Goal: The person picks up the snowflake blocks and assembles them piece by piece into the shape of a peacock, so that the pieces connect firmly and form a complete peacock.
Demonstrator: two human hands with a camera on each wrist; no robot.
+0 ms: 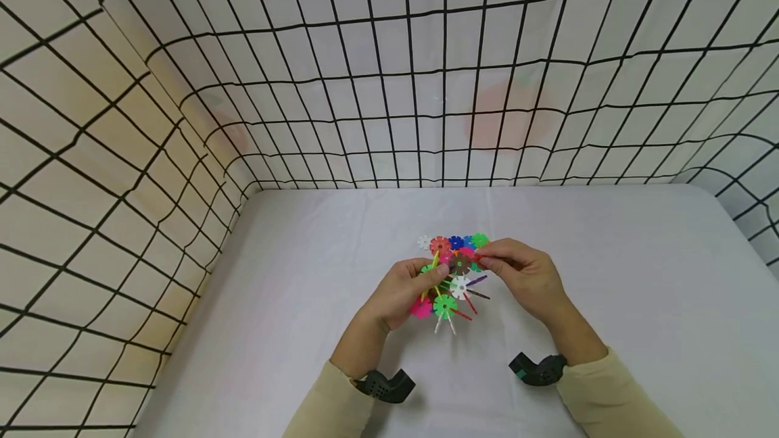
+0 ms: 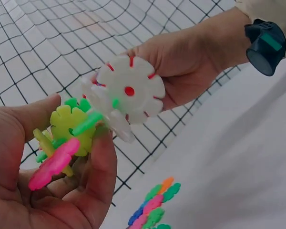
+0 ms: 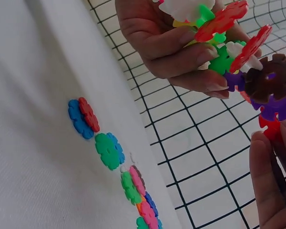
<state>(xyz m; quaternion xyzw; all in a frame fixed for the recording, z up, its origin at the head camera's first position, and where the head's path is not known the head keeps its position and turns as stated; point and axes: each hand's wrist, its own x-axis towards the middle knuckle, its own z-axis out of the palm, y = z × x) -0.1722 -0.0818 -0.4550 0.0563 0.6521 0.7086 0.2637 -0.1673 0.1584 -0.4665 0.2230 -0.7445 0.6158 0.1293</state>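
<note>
A white cloth covered the desk [image 1: 645, 276], faintly creased, and black wire grid [image 1: 445, 39] rose on three sides, left, back and right, with pale fabric behind it. Two sleeved arms reached in, each with one dark wrist camera [image 1: 389, 387], two in all. Between the hands, above the desk, was one assembly [image 1: 460, 287] of slotted, flower-shaped discs. The left hand [image 1: 398, 293] had its grip curled round it; the right hand [image 1: 523, 276] pinched one red disc [image 3: 272, 130] at its edge, though whether that was joined on could not be told. The right wrist view showed two slanting red discs [image 3: 222, 21] and one brown disc [image 3: 267, 88] in the assembly. At least eight loose discs [image 3: 107, 151] lay in a line on the cloth, some overlapping; their full number was unclear.
</note>
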